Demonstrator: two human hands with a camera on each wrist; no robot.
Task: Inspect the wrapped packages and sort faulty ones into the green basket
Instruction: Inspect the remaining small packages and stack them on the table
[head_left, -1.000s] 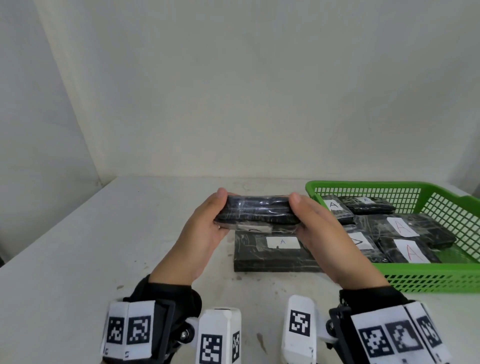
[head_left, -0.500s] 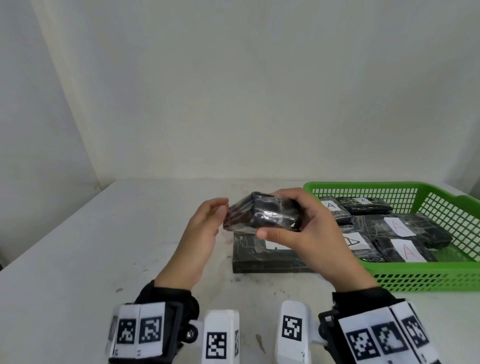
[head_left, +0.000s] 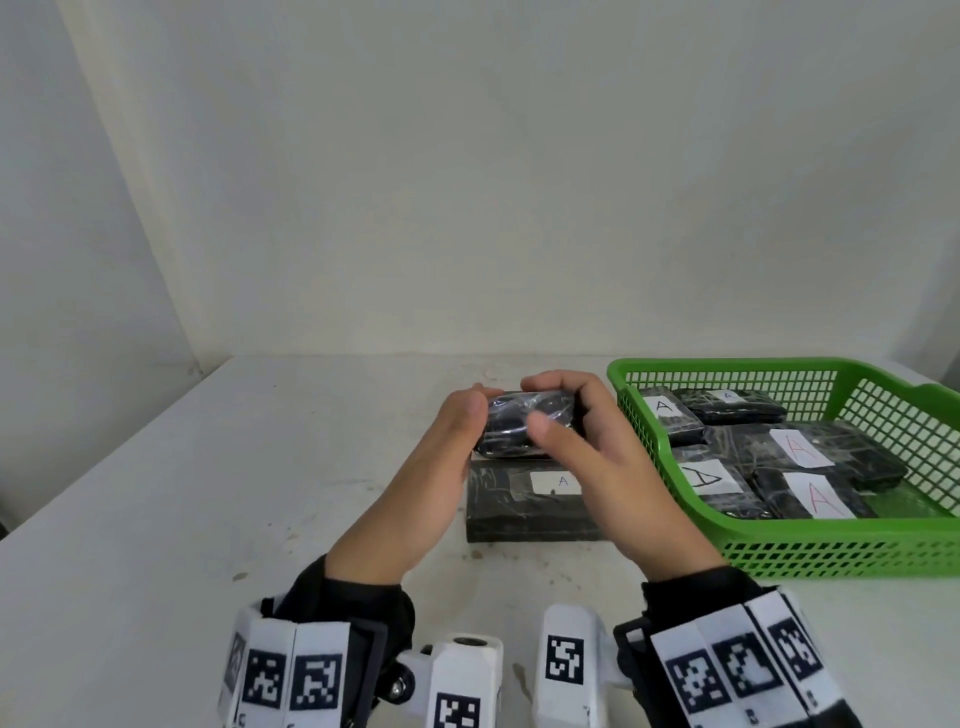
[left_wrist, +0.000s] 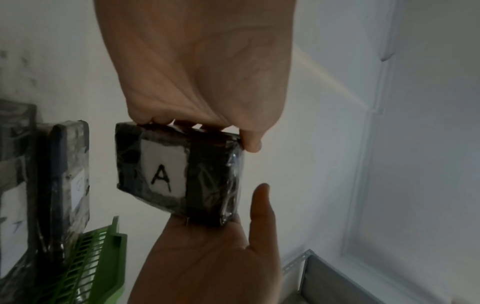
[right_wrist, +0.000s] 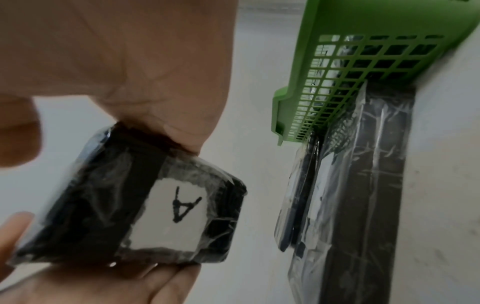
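Both hands pinch one small wrapped package (head_left: 524, 425) in the air near the desk's far edge: the left hand (head_left: 441, 467) on its left end, the right hand (head_left: 587, 441) with fingers over the top and thumb in front. The film looks slick, so a loose pinch while turning could drop it onto the larger package (head_left: 524, 506) below. Its label faces down, so a fault could be missed. The basket (head_left: 779, 558) at the right edge is already crowded.

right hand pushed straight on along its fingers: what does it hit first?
Nothing new: the right hand already grips the held package. Beyond it lies the left hand, then bare table; depth unclear.
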